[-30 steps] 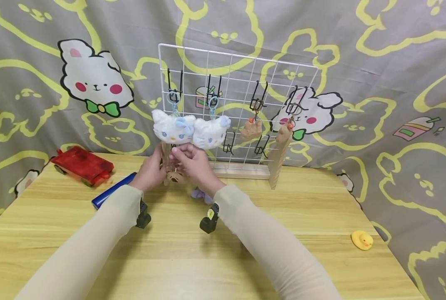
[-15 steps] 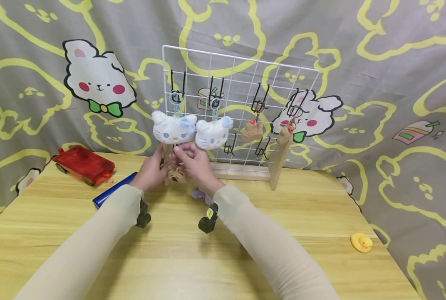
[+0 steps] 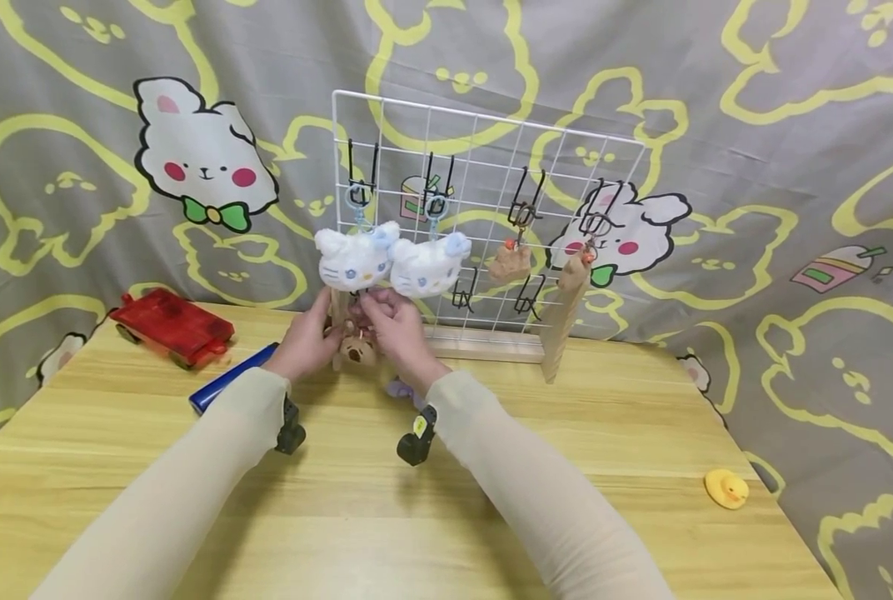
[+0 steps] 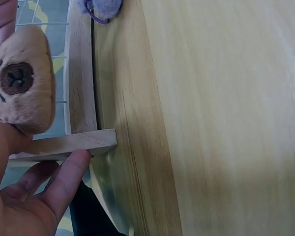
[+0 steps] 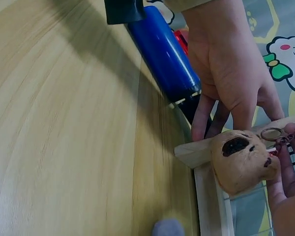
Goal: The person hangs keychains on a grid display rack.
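My right hand [image 3: 403, 335] pinches the metal ring and clasp [image 5: 282, 137] of a brown capybara plush keychain [image 3: 356, 352], low at the rack's left end. The plush's dark snout shows in both wrist views. My left hand [image 3: 302, 342] grips the rack's left wooden support [image 4: 73, 143], thumb on one side and fingers on the other. Just above my hands, two white cat plush keychains hang from hooks: the left one [image 3: 355, 258] and the right one [image 3: 427, 265]. They hide the lower hook behind them and part of my right fingertips.
The white wire grid rack [image 3: 484, 125] holds two more brown plush keychains, one in the middle [image 3: 510, 260] and one at right [image 3: 576, 268]. Left lie a red toy cart [image 3: 172, 325] and a blue cylinder [image 3: 231, 379]. A purple plush [image 3: 401, 390] lies behind my right wrist; a yellow duck [image 3: 727, 488] sits right.
The left white cat plush has turned and tilted above my hands. My right fingers have shifted slightly at the ring. The brown plush remains beneath them, and my left hand keeps its hold.
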The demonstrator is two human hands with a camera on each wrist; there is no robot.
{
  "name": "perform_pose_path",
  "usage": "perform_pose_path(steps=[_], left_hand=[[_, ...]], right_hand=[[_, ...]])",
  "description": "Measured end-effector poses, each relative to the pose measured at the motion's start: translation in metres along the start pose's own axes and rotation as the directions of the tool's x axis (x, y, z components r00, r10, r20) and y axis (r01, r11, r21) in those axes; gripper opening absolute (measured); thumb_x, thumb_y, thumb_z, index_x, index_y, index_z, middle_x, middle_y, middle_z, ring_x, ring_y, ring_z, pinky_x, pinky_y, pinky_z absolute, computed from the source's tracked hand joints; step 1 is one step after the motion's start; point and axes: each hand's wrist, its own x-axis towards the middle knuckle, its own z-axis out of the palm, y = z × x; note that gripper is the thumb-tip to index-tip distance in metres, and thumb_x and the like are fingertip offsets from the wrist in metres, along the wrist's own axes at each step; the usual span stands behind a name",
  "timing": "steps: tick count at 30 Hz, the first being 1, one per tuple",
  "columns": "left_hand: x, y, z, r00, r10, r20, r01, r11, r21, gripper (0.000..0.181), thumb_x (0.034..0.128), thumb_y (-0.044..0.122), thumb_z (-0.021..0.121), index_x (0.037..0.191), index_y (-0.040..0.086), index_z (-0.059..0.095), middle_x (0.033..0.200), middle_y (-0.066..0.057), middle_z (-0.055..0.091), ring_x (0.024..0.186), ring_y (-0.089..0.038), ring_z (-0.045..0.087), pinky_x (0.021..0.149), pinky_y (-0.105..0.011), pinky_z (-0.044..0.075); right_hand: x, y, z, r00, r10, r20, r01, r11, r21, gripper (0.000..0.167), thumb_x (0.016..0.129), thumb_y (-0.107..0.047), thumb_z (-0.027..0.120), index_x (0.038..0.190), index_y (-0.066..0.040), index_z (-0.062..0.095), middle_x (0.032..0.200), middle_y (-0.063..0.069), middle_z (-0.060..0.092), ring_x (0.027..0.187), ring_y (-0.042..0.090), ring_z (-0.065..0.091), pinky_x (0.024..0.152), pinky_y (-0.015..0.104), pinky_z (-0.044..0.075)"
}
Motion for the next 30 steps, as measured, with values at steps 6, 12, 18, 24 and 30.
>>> perform_pose_path(steps=[6, 12, 18, 24, 30], left_hand=[[0.003, 0.0, 0.0, 1.0, -0.026, 0.002, 0.026, 0.999, -0.02, 0.077, 0.1038, 0.003, 0.049, 0.169, 0.007, 0.007, 0.149, -0.039, 0.051, 0.13, -0.051, 0.061, 0.101, -0.058, 0.058], [0.001, -0.002, 0.001, 1.0, -0.022, 0.005, 0.023, 0.999, -0.025, 0.077, 0.105, 0.003, 0.049, 0.169, 0.007, 0.005, 0.15, -0.039, 0.05, 0.13, -0.052, 0.061, 0.098, -0.058, 0.059], [-0.001, -0.001, 0.001, 1.0, -0.005, -0.007, 0.004, 0.999, -0.034, 0.073, 0.1053, 0.002, 0.048, 0.168, 0.007, 0.011, 0.148, -0.04, 0.052, 0.13, -0.052, 0.061, 0.098, -0.059, 0.059], [-0.001, 0.001, 0.001, 1.0, 0.0, -0.006, -0.001, 0.999, -0.036, 0.071, 0.1067, 0.004, 0.048, 0.168, 0.007, 0.012, 0.146, -0.04, 0.053, 0.129, -0.052, 0.062, 0.094, -0.057, 0.061], [-0.002, 0.001, -0.001, 1.0, 0.003, -0.004, -0.004, 0.999, -0.045, 0.067, 0.1077, 0.007, 0.049, 0.166, 0.007, 0.017, 0.141, -0.04, 0.056, 0.119, -0.052, 0.066, 0.088, -0.053, 0.06]], right_hand=[[-0.003, 0.004, -0.013, 0.999, -0.015, 0.043, 0.017, 0.999, -0.04, 0.03, 0.109, -0.016, 0.055, 0.13, 0.004, 0.062, 0.132, 0.024, 0.071, 0.124, 0.039, 0.068, 0.097, 0.041, 0.062], [-0.012, 0.01, -0.035, 0.997, -0.001, 0.073, 0.009, 0.995, -0.104, 0.039, 0.11, -0.019, 0.054, 0.142, 0.004, 0.054, 0.138, 0.022, 0.069, 0.132, 0.038, 0.064, 0.108, 0.049, 0.056], [-0.031, 0.013, -0.062, 0.992, 0.023, 0.12, -0.007, 0.991, -0.13, 0.032, 0.11, -0.015, 0.053, 0.134, 0.005, 0.056, 0.137, 0.025, 0.068, 0.133, 0.04, 0.062, 0.113, 0.054, 0.052], [-0.053, 0.011, -0.091, 0.977, 0.026, 0.213, 0.018, 0.979, -0.202, 0.028, 0.109, -0.011, 0.053, 0.131, 0.006, 0.057, 0.137, 0.026, 0.068, 0.133, 0.038, 0.064, 0.114, 0.049, 0.052], [-0.078, 0.007, -0.117, 0.951, 0.044, 0.306, 0.05, 0.956, -0.29, 0.027, 0.109, -0.013, 0.054, 0.129, 0.005, 0.059, 0.138, 0.024, 0.068, 0.132, 0.04, 0.064, 0.111, 0.053, 0.054]])
